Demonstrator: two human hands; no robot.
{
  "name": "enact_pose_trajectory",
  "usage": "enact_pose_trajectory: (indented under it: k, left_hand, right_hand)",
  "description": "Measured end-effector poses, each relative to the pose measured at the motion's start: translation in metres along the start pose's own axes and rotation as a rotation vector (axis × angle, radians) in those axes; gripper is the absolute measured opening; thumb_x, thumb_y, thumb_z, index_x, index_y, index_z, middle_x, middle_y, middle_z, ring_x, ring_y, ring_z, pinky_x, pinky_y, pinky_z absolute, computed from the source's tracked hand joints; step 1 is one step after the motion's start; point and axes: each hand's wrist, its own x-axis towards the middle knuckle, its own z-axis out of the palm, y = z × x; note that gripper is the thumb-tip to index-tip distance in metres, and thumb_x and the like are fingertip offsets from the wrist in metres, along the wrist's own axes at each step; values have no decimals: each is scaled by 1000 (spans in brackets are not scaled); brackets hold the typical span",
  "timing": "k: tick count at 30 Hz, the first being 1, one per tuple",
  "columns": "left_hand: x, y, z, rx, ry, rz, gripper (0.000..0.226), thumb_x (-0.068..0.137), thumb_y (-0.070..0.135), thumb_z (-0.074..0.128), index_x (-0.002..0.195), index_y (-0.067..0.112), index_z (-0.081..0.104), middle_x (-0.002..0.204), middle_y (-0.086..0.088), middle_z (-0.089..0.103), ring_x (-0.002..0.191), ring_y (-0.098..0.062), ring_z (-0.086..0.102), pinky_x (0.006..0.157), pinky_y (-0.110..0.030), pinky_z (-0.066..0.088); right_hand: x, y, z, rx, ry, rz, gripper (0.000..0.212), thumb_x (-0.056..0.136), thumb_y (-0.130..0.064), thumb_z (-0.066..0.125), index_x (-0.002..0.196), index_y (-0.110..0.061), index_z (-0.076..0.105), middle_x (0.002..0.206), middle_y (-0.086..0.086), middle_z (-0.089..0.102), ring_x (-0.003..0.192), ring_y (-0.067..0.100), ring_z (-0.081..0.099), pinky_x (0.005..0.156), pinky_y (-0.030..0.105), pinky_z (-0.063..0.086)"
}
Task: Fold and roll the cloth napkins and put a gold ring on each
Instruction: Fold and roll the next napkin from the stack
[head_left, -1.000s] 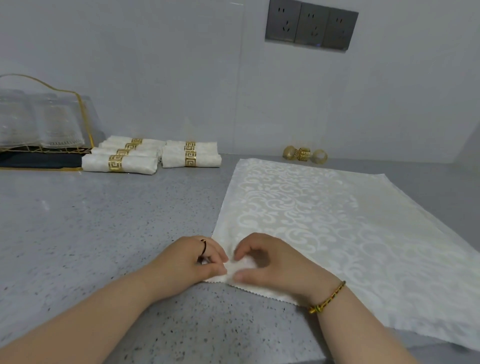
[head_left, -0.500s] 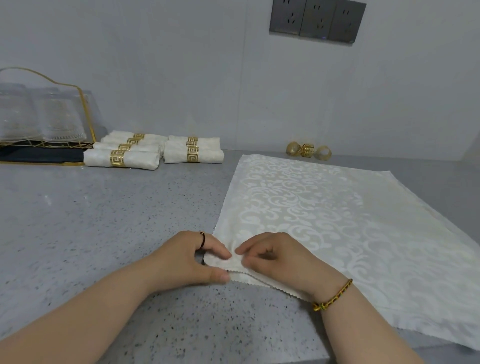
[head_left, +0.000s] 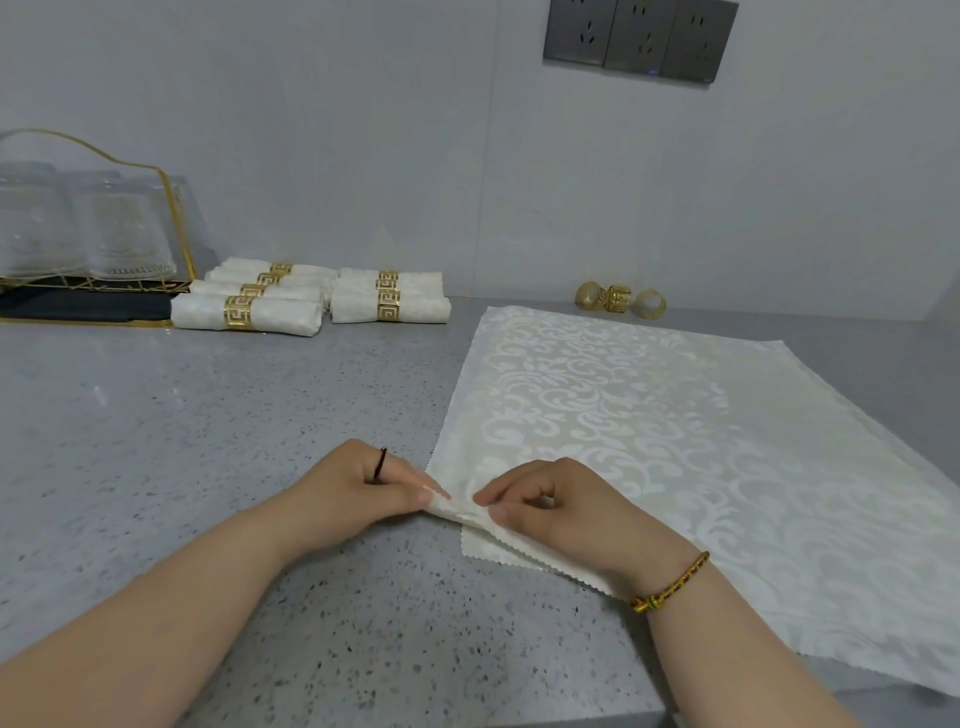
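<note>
Napkin (head_left: 649, 415) corner between left hand (head_left: 358, 483), right hand (head_left: 563, 506)

Pinching near-left corner of patterned napkin (head_left: 675, 441) with left hand (head_left: 358, 483) and right hand (head_left: 566, 509), at 6 o'clock. Spread flat toward 3 on speckled counter (head_left: 208, 441). At 10, ringed napkin rolls (head_left: 244, 312); at 1, loose gold rings (head_left: 618, 300).

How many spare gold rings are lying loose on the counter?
3, side by side against the wall beyond the flat napkin: left ring, middle ring, right ring. None seems hidden.
</note>
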Motion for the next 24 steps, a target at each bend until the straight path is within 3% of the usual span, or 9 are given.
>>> enact_pose_trajectory:
  k: [3, 6, 10, 12, 18, 20, 22, 24]
  left_hand:
    - [1, 4, 2, -82, 60, -7, 15, 59, 26, 61, 60, 32, 74, 84, 18, 72, 84, 4, 65, 71, -1, 44]
    - [-1, 7, 2, -136, 79, -6, 13, 59, 28, 63, 61, 31, 75, 84, 16, 72, 84, 3, 65, 72, -3, 46]
    - [-1, 9, 6, -40, 181, -7, 27, 87, 12, 59, 67, 24, 73, 70, 18, 70, 71, 5, 62, 64, 0, 42]
    - [-2, 11, 6, 84, 269, 21, 28, 91, 11, 51, 67, 19, 64, 60, 20, 63, 63, 6, 55, 58, 0, 37]
    - [-5, 16, 3, 222, 455, 78, 30, 94, 12, 42, 67, 22, 51, 64, 1, 51, 60, -12, 42, 52, -8, 33]
    - [-6, 17, 0, 252, 489, 70, 31, 94, 10, 42, 67, 23, 49, 64, 3, 52, 61, -9, 44, 53, -8, 33]
    - [-8, 20, -5, 265, 529, 44, 31, 94, 10, 42, 67, 24, 49, 67, 4, 54, 64, -7, 46, 54, -7, 33]
    - [-13, 22, -10, 246, 567, 13, 31, 94, 10, 42, 68, 23, 49, 68, 4, 54, 64, -11, 46, 54, -11, 33]
  right_hand:
    - [-3, -7, 2, 2, 18, -14, 17, 78, -24, 70, 83, -8, 72, 96, -15, 66, 92, -3, 59, 84, 13, 45]
    - [-2, -13, 4, -247, 55, -85, 26, 75, -38, 70, 96, -22, 69, 104, -14, 64, 100, 0, 56, 90, 18, 43]
    - [-4, -16, 0, -515, 150, -146, 20, 88, -27, 53, 102, -21, 67, 109, -8, 64, 103, 10, 56, 90, 30, 44]
    - [-9, -14, -11, -577, 165, -133, 21, 89, -22, 49, 102, -22, 66, 107, -8, 65, 101, 10, 57, 88, 29, 45]
    - [-47, 7, -58, -765, 191, 61, 22, 92, -23, 44, 104, -26, 63, 95, -11, 59, 92, 8, 55, 77, 20, 42]
    - [-63, 17, -72, -826, 184, 164, 20, 93, -23, 42, 99, -29, 61, 90, -12, 54, 85, 8, 51, 69, 18, 39]
    - [-79, 23, -86, -845, 186, 251, 20, 93, -22, 42, 79, -31, 53, 79, -12, 52, 71, 6, 47, 58, 14, 33]
    - [-93, 27, -99, -786, 187, 318, 32, 91, -17, 45, 61, -27, 41, 62, -10, 43, 53, 3, 38, 48, 17, 29]
